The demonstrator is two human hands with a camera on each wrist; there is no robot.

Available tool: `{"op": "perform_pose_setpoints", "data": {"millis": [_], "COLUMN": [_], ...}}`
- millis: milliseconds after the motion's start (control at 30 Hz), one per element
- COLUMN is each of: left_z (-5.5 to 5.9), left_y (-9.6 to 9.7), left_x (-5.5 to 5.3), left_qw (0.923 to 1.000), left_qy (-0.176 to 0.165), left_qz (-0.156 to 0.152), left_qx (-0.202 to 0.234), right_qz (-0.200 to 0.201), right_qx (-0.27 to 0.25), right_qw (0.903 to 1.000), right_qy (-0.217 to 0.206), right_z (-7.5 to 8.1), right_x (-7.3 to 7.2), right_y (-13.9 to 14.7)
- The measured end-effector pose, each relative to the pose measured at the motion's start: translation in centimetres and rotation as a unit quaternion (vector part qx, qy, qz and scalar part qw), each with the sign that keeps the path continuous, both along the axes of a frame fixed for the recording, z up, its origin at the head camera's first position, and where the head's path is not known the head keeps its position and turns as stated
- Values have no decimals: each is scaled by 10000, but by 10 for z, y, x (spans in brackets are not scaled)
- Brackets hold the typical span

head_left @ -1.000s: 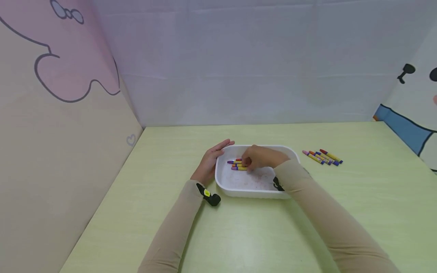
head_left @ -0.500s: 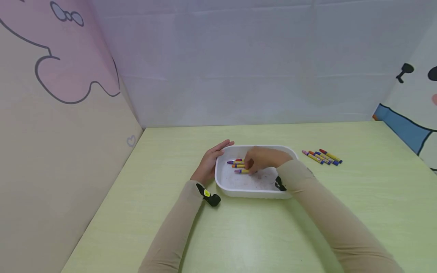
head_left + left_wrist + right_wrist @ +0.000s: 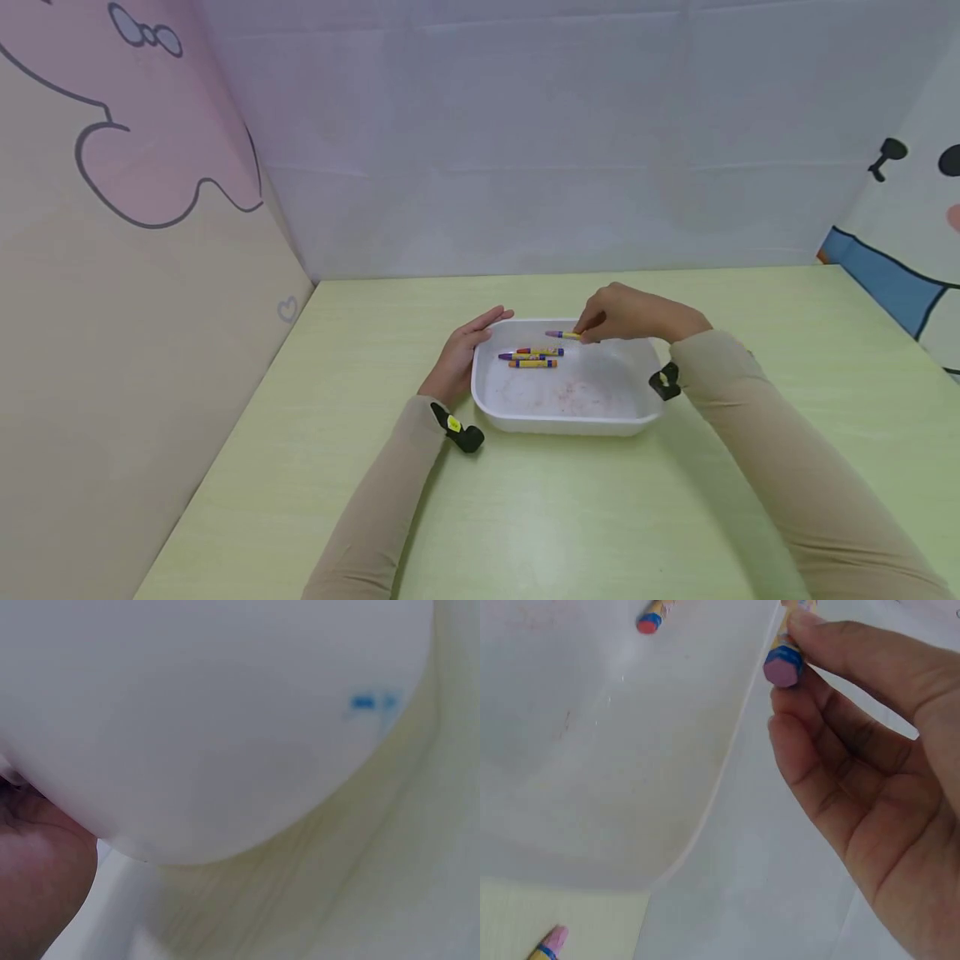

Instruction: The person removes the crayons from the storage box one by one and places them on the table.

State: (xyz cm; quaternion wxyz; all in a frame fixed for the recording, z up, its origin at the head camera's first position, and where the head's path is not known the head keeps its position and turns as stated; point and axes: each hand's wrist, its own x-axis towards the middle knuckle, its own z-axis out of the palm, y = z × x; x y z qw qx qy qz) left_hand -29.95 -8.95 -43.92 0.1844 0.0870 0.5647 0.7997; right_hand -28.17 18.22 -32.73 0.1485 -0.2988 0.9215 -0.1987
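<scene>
My right hand (image 3: pixel 633 314) pinches a pink-purple crayon (image 3: pixel 560 334) with a yellow wrapper between thumb and fingertips, over the far rim of the white tray (image 3: pixel 570 425). In the right wrist view the flat end of this crayon (image 3: pixel 782 669) shows below the thumb, the other fingers curving beside it. Inside the tray lie a red crayon (image 3: pixel 542 352), a purple crayon (image 3: pixel 517 357) and an orange crayon (image 3: pixel 534 364), roughly parallel. My left hand (image 3: pixel 455 360) rests along the tray's left wall, fingers extended; the left wrist view shows part of it (image 3: pixel 41 877) against the outer wall.
The tray stands on a pale yellow-green table (image 3: pixel 525 517). Another pink crayon (image 3: pixel 553 945) lies on the table outside the tray. A pale curtain-like backdrop (image 3: pixel 480 150) rises behind the table, with printed panels (image 3: pixel 165 333) at the sides.
My right hand has lifted the pink-purple crayon from the row in the tray and moved back and right. It now covers the loose crayons on the table. The left hand stays put.
</scene>
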Motion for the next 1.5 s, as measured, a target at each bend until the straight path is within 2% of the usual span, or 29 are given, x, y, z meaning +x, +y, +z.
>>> {"op": "perform_pose_setpoints", "data": {"millis": [200, 333, 567, 833, 1067, 1233, 1500], "left_z": [1, 1, -2, -2, -2, -3, -3], "left_y": [0, 0, -1, -1, -1, -1, -1], "left_x": [0, 0, -1, -1, 0, 0, 0], "left_qw": [10000, 10000, 10000, 10000, 10000, 10000, 10000], "left_qy": [-17, -28, -15, -21, -47, -57, -23], "left_qz": [-14, 12, 24, -13, 16, 56, 57], "left_qx": [45, 10, -58, -37, -23, -42, -29], "right_qz": [-564, -839, -1443, -1926, -2296, -2386, -2484], "right_qx": [-368, -398, -324, -86, 129, 139, 457], "right_qw": [9974, 9945, 9865, 9780, 9721, 9706, 9674], "right_qy": [260, 489, 701, 798, 459, 299, 177], "right_z": [7, 5, -13, -38, -52, -58, -65], "right_x": [3, 5, 8, 14, 19, 24, 25], "right_y": [38, 63, 112, 158, 181, 190, 199]}}
